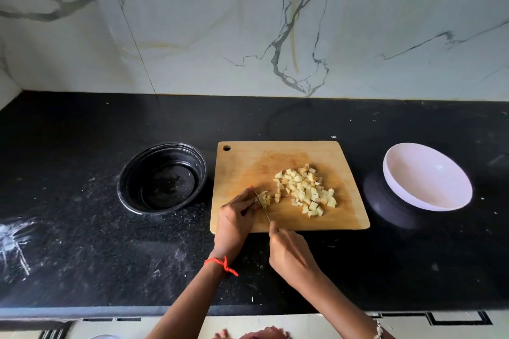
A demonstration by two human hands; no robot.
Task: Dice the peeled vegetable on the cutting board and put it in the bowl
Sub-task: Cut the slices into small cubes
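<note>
Right hand point(289, 253) grips the knife point(263, 208) handle, blade angled down onto the board. Left hand point(237, 217) pinches the last vegetable strip point(265, 199) just beside the blade, presumably to steady it. Diced pile point(305, 190) lies mid cutting board point(289, 154); white bowl point(413, 173) waits right, no dice in it yet.

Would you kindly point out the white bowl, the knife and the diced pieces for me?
white bowl point(413, 170), head view, on its inner wall
knife point(264, 210), head view, on the middle of the blade
diced pieces point(305, 187), head view, on the middle of the pile
</note>
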